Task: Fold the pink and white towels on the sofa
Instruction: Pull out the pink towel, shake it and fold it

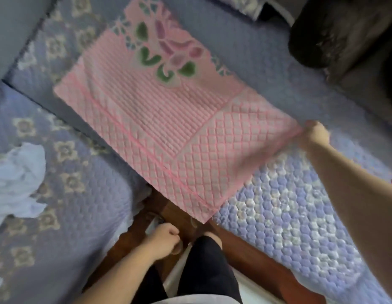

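A pink towel [160,119] with a green and purple flower pattern lies spread flat across the sofa seat, its near corner hanging over the seat edge. My right hand [314,132] pinches the towel's right corner. My left hand [165,238] is down by my leg with the fingers curled shut and nothing in it. A crumpled white towel [17,178] lies on the left seat cushion, apart from both hands.
The sofa [289,216] has a quilted lilac cover with a flower print. A dark cushion [335,31] sits at the far right corner. Brown wooden sofa frame [245,255] and my dark-clothed leg [208,270] are below.
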The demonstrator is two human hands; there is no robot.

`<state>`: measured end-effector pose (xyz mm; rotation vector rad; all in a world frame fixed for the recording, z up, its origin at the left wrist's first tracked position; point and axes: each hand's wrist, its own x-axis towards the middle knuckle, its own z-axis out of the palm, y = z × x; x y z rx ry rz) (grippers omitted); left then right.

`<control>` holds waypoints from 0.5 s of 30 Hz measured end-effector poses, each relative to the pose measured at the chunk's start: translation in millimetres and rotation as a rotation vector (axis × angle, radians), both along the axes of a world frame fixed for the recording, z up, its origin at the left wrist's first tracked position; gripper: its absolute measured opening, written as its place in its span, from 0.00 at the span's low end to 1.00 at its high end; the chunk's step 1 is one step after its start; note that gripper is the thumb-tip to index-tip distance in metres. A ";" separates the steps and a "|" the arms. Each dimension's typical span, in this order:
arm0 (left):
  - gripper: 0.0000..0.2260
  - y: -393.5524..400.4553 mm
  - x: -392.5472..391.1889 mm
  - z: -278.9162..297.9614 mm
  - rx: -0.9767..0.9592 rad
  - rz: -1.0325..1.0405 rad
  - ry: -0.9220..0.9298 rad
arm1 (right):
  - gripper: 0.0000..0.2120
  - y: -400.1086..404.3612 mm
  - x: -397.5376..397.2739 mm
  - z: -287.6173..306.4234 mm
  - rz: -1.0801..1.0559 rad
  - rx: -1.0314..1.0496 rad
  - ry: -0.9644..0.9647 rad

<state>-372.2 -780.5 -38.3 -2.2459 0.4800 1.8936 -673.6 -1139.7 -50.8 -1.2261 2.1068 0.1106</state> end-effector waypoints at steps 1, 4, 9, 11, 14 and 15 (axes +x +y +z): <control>0.05 0.1 18.3 -7.4 -0.018 -0.015 -0.073 | 0.19 14.7 6.8 -8.1 -0.076 0.042 -0.041; 0.10 -15.7 72.3 -20.6 -0.055 0.026 -0.261 | 0.21 71.0 40.4 -20.4 -0.254 0.088 -0.143; 0.11 -99.3 158.4 -28.1 -0.365 -0.206 -0.452 | 0.26 102.4 114.4 -8.0 -0.011 -0.279 -0.008; 0.17 -154.5 192.9 -33.9 -0.487 -0.296 -0.524 | 0.26 82.2 151.7 -4.8 0.172 -0.339 -0.058; 0.20 -258.0 243.9 -39.7 -0.666 -0.377 -0.630 | 0.25 32.1 206.2 -9.1 0.349 -0.359 -0.029; 0.21 -296.1 260.0 -44.5 -0.732 -0.420 -0.665 | 0.26 13.4 221.6 -14.7 0.364 -0.367 0.001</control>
